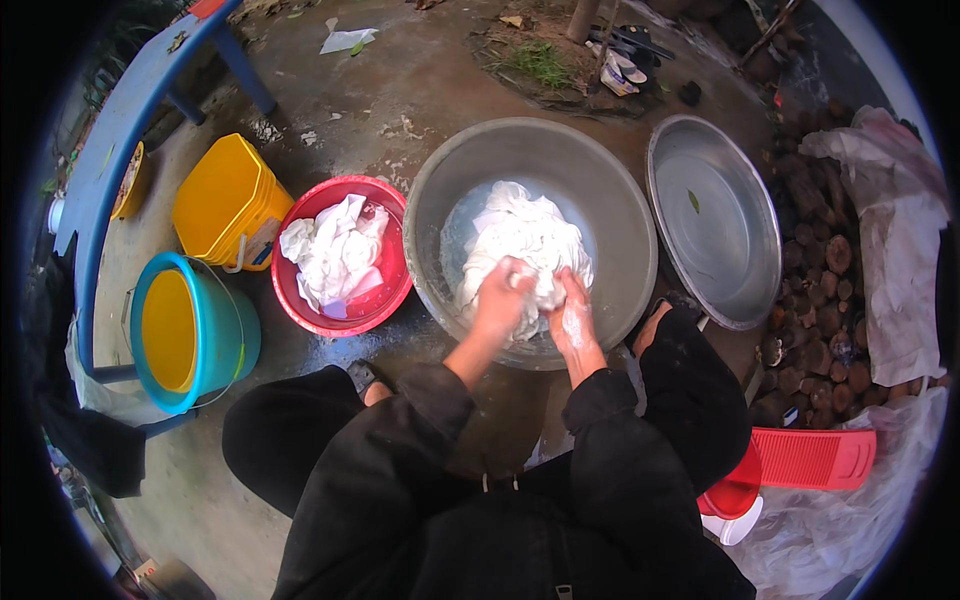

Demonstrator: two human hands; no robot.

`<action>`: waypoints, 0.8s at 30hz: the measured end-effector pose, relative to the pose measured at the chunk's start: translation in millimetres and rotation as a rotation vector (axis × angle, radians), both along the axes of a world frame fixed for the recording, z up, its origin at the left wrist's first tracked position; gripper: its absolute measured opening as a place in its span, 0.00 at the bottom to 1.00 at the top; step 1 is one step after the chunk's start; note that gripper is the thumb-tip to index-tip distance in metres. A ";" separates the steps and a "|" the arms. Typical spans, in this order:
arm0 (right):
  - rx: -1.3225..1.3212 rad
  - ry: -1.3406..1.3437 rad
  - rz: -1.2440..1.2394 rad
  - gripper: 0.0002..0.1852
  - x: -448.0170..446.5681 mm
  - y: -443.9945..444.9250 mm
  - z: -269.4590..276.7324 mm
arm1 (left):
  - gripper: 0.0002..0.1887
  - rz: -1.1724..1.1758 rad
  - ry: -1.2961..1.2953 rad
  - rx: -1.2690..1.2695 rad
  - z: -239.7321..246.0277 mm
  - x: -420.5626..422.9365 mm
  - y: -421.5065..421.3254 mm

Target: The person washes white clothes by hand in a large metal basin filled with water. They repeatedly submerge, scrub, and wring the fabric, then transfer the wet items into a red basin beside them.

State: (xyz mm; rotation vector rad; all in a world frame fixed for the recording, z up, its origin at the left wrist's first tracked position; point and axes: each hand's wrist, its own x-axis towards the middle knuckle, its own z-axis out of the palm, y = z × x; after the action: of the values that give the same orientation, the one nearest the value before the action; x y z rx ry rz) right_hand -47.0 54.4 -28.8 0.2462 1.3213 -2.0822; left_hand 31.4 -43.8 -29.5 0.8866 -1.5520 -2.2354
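A bundle of wet white cloth (529,229) lies in a large grey basin (622,195) before me, with some cloudy water around it. My left hand (504,296), blurred, grips the cloth near its front edge. Close beside it on the right, my right hand (572,307) holds another part of the same bundle, with suds on its wrist. The fingertips of both hands are partly hidden in the folds. To the left, a red basin (390,300) contains more wet white cloth (337,251) and a little water.
A tilted metal basin (712,217) stands right, beside stacked logs (817,300). Left are a yellow bucket (225,199), a turquoise bucket (232,322) and a blue bench (124,112). A red washboard (814,459) lies at lower right. A tree trunk (583,19) rises beyond the basin.
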 end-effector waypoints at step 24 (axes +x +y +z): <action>-0.154 -0.041 -0.093 0.18 -28.5 23.7 -52.2 | 0.25 0.014 0.083 -0.407 33.5 6.3 79.2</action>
State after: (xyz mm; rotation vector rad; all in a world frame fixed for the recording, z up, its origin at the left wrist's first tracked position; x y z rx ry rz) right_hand -75.5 78.1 -81.0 0.2866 1.1388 -2.2321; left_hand 37.7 35.4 4.1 0.6723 -1.8582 -1.8195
